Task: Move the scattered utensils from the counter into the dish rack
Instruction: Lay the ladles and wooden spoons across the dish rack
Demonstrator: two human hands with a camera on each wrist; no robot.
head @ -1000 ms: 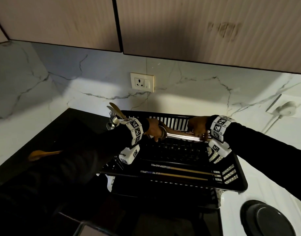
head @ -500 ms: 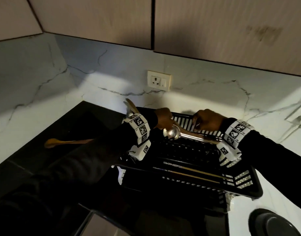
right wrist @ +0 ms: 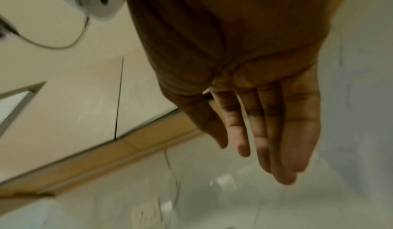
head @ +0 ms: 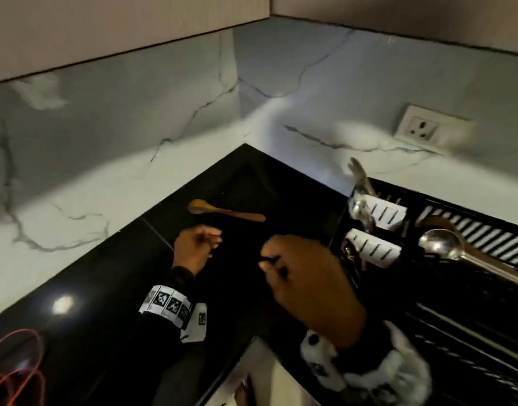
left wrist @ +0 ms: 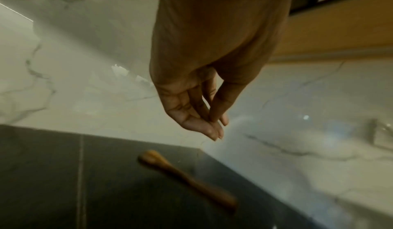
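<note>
While the wooden spoon (head: 225, 211) lies flat on the black counter (head: 111, 271) left of the dish rack (head: 462, 218), bowl leftward, handle toward the rack, long axis crosswise to the reach, the left hand (head: 194, 250) hovers just short of it, empty, fingers loosely gathered. Right hand (head: 307, 285) sits farther back, fingers straight, holding nothing. Left is nearer.

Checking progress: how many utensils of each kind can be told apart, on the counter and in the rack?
Wooden spoon, on counter: 1
Steel ladle, in rack: 1
Cutlery in holder: too blurred to count
Total countable: 2
</note>
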